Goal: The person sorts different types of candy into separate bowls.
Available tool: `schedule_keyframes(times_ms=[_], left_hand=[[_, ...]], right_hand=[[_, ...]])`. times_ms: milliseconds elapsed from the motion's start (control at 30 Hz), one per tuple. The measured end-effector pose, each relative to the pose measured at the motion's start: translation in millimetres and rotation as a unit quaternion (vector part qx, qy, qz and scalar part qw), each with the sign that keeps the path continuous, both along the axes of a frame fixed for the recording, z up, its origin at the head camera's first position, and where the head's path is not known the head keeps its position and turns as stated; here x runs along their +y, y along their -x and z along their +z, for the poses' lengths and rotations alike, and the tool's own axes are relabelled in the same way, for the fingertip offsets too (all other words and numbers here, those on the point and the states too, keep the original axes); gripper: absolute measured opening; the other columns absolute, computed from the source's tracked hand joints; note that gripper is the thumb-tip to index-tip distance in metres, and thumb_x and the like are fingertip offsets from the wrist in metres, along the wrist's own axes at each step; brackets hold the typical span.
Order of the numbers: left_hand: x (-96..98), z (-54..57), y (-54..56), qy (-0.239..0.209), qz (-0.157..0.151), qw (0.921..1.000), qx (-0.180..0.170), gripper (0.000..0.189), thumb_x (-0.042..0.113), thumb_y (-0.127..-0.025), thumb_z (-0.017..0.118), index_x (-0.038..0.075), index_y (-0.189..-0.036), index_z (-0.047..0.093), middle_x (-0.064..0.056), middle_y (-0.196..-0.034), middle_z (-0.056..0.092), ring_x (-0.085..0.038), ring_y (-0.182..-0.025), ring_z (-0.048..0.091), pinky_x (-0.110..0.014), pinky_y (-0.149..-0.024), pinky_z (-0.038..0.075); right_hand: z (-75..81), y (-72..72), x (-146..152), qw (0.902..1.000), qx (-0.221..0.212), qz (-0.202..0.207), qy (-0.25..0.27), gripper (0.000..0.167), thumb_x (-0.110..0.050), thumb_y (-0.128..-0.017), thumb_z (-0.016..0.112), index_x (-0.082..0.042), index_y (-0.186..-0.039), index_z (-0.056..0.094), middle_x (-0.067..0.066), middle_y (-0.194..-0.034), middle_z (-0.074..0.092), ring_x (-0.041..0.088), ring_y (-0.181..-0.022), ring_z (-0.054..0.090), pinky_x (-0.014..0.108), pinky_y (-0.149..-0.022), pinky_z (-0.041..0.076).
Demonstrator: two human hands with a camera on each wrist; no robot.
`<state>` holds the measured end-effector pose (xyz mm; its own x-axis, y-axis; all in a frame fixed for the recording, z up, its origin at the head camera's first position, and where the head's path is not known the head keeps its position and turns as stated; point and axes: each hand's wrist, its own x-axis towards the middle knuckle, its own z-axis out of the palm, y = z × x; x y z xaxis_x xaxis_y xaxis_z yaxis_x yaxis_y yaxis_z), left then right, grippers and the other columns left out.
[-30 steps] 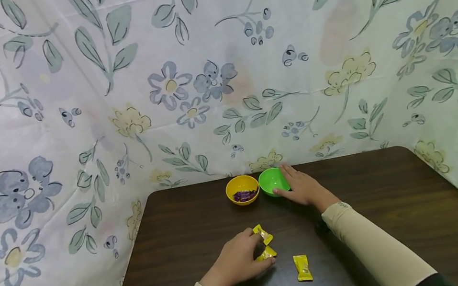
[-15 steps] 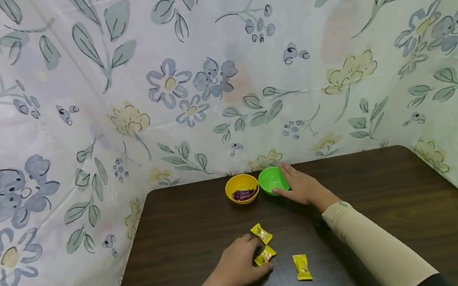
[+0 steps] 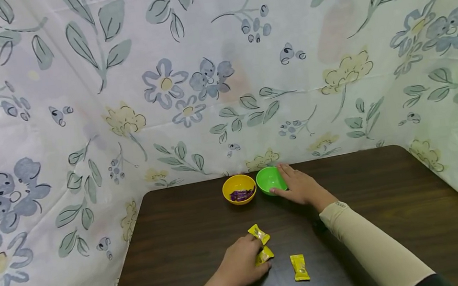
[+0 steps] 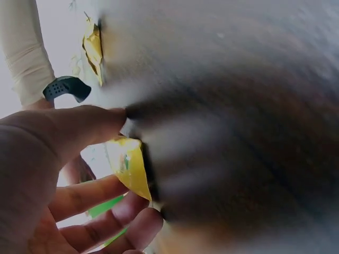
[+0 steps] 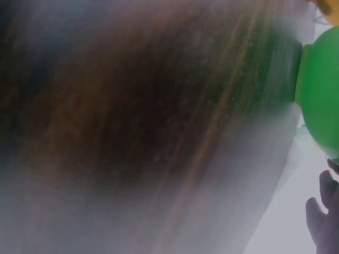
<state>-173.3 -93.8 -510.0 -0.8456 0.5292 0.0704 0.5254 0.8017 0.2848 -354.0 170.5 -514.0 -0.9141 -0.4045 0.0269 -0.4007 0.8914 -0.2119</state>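
My left hand (image 3: 240, 262) reaches low over the table with thumb and fingers spread around a yellow-wrapped candy (image 3: 264, 255). In the left wrist view this candy (image 4: 130, 164) sits between the thumb and the index finger, and other fingertips come down at the tabletop. A second yellow candy (image 3: 259, 234) lies just beyond the fingertips, and a third (image 3: 300, 267) lies apart to the right. My right hand (image 3: 302, 186) rests along the right side of the green bowl (image 3: 270, 181), fingers straight, thumb across its front rim. The right wrist view shows the bowl's outside (image 5: 326, 90).
A yellow bowl (image 3: 238, 180) holding purple-wrapped candies (image 3: 242, 195) stands left of the green bowl. Both are near the far edge of the dark wooden table (image 3: 374, 186). A floral cloth (image 3: 193, 133) hangs behind and at both sides.
The left hand's fingers have shifted slightly around the near candy, covering part of it. My right hand stays at the green bowl. The head view has shifted a little.
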Motion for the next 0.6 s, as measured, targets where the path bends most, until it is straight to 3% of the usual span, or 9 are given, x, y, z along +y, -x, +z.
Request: schedule_keyframes(times_ms=[267,600], left_hand=[[3.7,0.8,3.2,0.020,-0.013,0.9997,0.004,0.021,0.034,-0.090,0.082,0.016,-0.098,0.075,0.008,-0.087,0.059,-0.004,-0.071,0.047,-0.024,-0.058,0.040],[4.0,7.2,3.4,0.038,-0.014,0.9992,0.006,0.019,0.034,-0.090,0.083,0.018,-0.093,0.074,0.009,-0.086,0.060,-0.005,-0.070,0.047,-0.026,-0.060,0.040]], right_hand=[[0.5,2.0,-3.1,0.9999,0.006,0.004,-0.013,0.105,-0.078,-0.101,0.038,0.000,-0.169,0.018,0.020,-0.176,0.021,0.038,-0.163,0.026,0.056,-0.131,0.027],[0.7,1.5,-4.5,1.0000,-0.001,0.001,-0.009,0.106,-0.078,-0.101,0.040,0.001,-0.168,0.019,0.021,-0.176,0.022,0.040,-0.163,0.025,0.057,-0.131,0.025]])
